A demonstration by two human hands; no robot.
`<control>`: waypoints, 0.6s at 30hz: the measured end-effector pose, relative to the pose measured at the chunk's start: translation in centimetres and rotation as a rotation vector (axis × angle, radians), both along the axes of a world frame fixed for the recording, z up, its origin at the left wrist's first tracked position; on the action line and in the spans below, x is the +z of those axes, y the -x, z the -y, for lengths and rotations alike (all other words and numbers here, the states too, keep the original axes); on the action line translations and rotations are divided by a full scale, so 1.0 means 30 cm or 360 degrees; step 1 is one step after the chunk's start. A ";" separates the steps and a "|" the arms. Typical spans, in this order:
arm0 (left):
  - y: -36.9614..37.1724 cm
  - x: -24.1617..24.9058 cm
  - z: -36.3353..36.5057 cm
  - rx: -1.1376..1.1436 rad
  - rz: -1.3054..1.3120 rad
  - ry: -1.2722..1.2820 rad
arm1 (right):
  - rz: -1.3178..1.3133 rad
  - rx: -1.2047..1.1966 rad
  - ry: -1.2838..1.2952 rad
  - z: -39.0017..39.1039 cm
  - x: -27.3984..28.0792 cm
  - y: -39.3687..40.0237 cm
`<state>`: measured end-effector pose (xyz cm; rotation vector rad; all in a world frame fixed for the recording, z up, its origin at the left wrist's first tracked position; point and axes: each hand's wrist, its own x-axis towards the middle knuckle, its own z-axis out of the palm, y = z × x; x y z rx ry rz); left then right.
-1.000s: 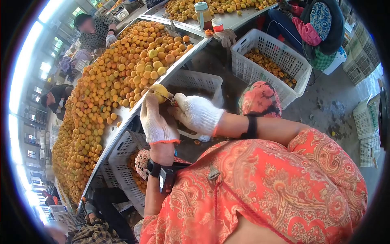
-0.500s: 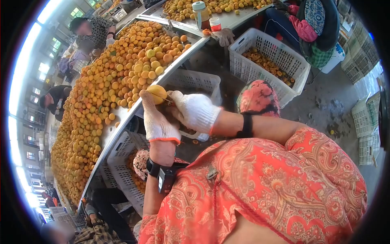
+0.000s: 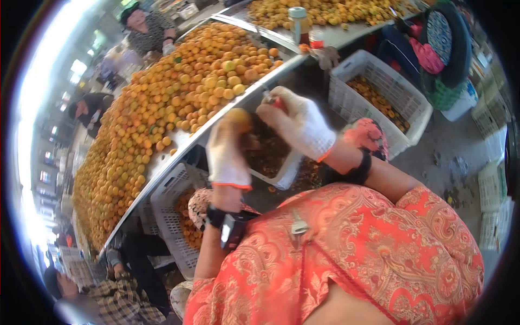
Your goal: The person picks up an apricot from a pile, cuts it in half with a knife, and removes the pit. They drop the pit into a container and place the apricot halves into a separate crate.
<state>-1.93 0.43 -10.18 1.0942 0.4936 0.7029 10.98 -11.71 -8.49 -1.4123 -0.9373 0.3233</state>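
A white knitted glove covers my left hand [image 3: 229, 154], which holds a yellow-orange fruit [image 3: 238, 119] at its fingertips; both are blurred. To its right my right hand [image 3: 301, 122], gloved too, is closed around a small red-handled tool [image 3: 278, 104] with a short metal tip pointing up and left. The tool and the fruit are apart. Behind my hands a heap of orange fruit [image 3: 157, 108] lies on a metal table [image 3: 173, 149]. Below my hands stands a crate [image 3: 287, 172] with dark bits inside.
A white crate of fruit pieces [image 3: 374, 103] stands at the right, another crate [image 3: 173, 216] under the table's edge. A jar [image 3: 298, 24] and a red container [image 3: 316, 39] stand on the far table. Several people are around, one seated at the upper right [image 3: 444, 43].
My right hand has moved up and away from the fruit, and the red tool now shows in it. My left hand still holds the fruit, now lower in the view. The whole view has shifted.
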 end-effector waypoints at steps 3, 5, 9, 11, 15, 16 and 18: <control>-0.046 0.004 0.068 -0.0011 -0.0150 -0.0819 | -0.0033 0.0028 -0.0048 -0.052 -0.001 -0.009; -0.054 0.000 0.062 0.0065 0.0035 -0.1116 | -0.0143 0.0146 -0.0152 -0.061 0.032 0.004; -0.018 0.036 0.088 -0.0059 -0.0193 -0.1176 | -0.0322 0.0267 -0.0147 -0.088 0.031 0.014; -0.029 0.005 0.097 -0.0048 0.0166 -0.0667 | -0.0453 0.0372 -0.0065 -0.080 0.048 0.024; -0.032 -0.018 0.090 -0.0057 0.0219 -0.0538 | -0.0533 0.0404 -0.0094 -0.097 0.043 0.052; -0.036 -0.045 0.079 -0.0022 0.0240 -0.0512 | -0.0546 0.0389 -0.0137 -0.107 0.033 0.057; -0.037 -0.044 0.080 0.0035 0.0238 -0.0462 | -0.0474 0.0312 -0.0134 -0.121 0.020 0.059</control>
